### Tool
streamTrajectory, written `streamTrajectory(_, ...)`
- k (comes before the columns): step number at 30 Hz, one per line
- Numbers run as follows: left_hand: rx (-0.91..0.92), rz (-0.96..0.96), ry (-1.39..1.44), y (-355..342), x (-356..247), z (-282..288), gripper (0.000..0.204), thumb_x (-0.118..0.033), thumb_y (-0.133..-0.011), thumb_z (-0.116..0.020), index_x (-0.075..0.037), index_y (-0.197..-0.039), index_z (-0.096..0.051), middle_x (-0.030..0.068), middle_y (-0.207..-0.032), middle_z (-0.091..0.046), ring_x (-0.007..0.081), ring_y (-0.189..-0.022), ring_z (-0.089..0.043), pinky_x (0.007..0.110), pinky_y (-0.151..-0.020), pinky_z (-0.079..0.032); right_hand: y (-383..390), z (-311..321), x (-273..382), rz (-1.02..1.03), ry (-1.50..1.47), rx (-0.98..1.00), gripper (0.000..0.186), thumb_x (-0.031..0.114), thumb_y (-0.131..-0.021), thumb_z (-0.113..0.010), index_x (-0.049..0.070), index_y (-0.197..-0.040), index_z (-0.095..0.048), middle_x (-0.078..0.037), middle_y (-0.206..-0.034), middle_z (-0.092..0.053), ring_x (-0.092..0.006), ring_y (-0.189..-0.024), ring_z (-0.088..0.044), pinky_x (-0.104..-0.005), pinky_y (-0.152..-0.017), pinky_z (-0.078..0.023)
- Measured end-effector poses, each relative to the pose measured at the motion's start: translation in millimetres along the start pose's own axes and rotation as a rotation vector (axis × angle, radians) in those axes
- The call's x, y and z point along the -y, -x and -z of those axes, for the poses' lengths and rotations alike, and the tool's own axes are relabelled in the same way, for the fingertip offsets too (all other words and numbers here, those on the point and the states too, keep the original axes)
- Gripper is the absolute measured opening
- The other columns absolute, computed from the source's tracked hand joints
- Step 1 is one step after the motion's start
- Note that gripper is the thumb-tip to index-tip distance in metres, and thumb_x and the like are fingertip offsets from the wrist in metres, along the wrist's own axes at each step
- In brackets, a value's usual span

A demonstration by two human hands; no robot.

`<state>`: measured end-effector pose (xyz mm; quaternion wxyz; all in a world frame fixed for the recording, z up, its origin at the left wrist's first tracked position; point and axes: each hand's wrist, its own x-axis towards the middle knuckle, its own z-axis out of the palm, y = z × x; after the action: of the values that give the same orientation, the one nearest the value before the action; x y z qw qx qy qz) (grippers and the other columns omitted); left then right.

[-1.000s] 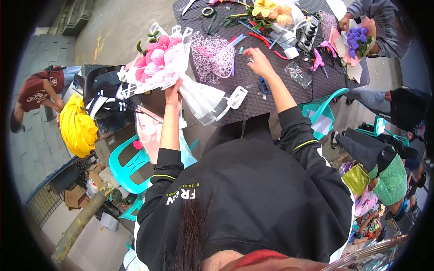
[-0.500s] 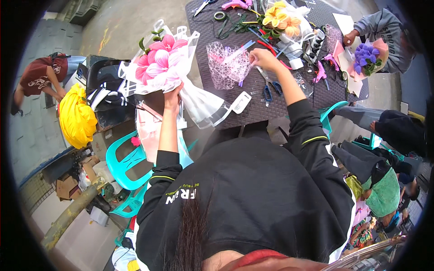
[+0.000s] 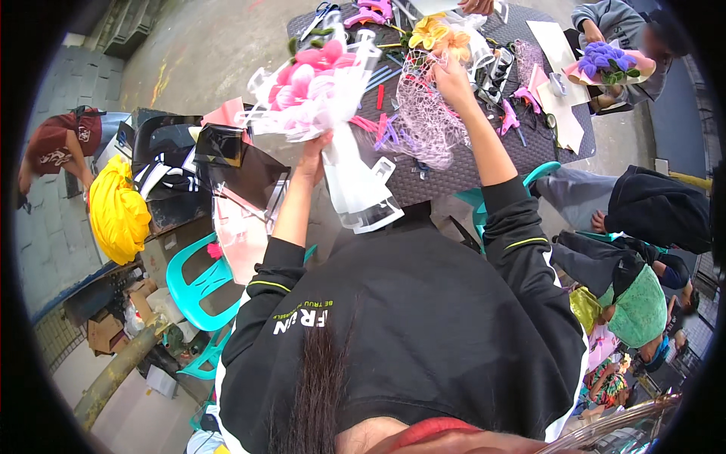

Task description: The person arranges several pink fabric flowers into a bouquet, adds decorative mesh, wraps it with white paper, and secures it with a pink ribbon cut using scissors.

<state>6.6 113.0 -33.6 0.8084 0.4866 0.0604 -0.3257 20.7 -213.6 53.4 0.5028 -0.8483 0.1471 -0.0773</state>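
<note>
My left hand (image 3: 312, 155) is closed around the wrapped stem of a bouquet of pink flowers (image 3: 310, 83), held tilted over the table's left edge. White wrapping paper (image 3: 352, 181) surrounds the flowers and flares out below my grip. In my right hand (image 3: 452, 79), pinched at its top edge, a pale pink mesh net (image 3: 427, 113) hangs down over the table, blurred at its lower end. Just beyond that hand lies a bouquet of yellow and orange flowers (image 3: 431, 34). The net covers part of the table's things.
On the dark woven table (image 3: 423, 185) lie pink glue guns (image 3: 509, 117), scissors (image 3: 319, 21) and blue sticks (image 3: 382, 76). A person at right is beside a purple bouquet (image 3: 605, 62); another hand (image 3: 478, 6) reaches in at the far edge. A turquoise chair (image 3: 193, 280) stands left.
My right hand has raised the net off the table and moved it farther away and right; the net now hangs spread. My left hand has shifted the pink bouquet rightward. Another person's hand has appeared.
</note>
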Motion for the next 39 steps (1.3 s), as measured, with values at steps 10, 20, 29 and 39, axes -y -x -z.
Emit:
streamTrajectory(10, 0.209, 0.039, 0.118, -17.7, 13.5, -68.2, 0.053, -0.016, -0.074, -0.07, -0.005, -0.12, -0.047, 0.007, -0.102, -0.059, 0.0196, -0.094, -0.059, 0.036, -0.08, -0.05, 19.5, 24.4, -19.3, -0.664, -0.798, 0.548, 0.036, 0.016, -0.092, -0.032, 0.007, -0.123, -0.047, -0.018, -0.11, -0.061, -0.0118, -0.059, -0.053, -0.0327, -0.069, -0.051)
streamTrajectory(20, 0.315, 0.05, 0.014, -31.2, 31.7, -110.2, 0.062, -0.033, -0.076, -0.067, -0.003, -0.125, -0.045, 0.0148, -0.12, -0.056, 0.0213, -0.094, -0.06, 0.035, -0.08, -0.051, 33.5, 53.0, -66.0, -0.638, -1.3, 0.55, 0.042, 0.021, -0.094, -0.025, 0.003, -0.122, -0.05, -0.011, -0.093, -0.062, -0.0194, -0.078, -0.062, -0.0585, -0.087, -0.044)
streamTrajectory(29, 0.191, -0.001, -0.038, -38.6, 33.8, -135.2, 0.06, -0.036, -0.072, -0.068, -0.003, -0.118, -0.05, 0.0098, -0.1, -0.061, 0.0186, -0.088, -0.06, 0.033, -0.077, -0.051, 7.2, 85.7, -79.3, -0.543, -1.122, 0.495, 0.036, 0.027, -0.093, -0.035, 0.004, -0.106, -0.061, -0.008, -0.094, -0.063, -0.0145, -0.063, -0.059, -0.0373, -0.068, -0.055)
streamTrajectory(39, 0.171, -0.17, -0.004, -25.0, 0.2, -165.1, 0.047, -0.034, -0.077, -0.064, 0.0, -0.108, -0.055, 0.008, -0.092, -0.062, 0.0169, -0.08, -0.062, 0.031, -0.069, -0.052, 11.2, 85.9, -155.4, -0.45, -0.719, 0.765, 0.063, 0.009, -0.082, -0.058, 0.01, -0.138, -0.029, -0.009, -0.131, -0.045, -0.0209, -0.106, -0.052, -0.0407, -0.091, -0.042)
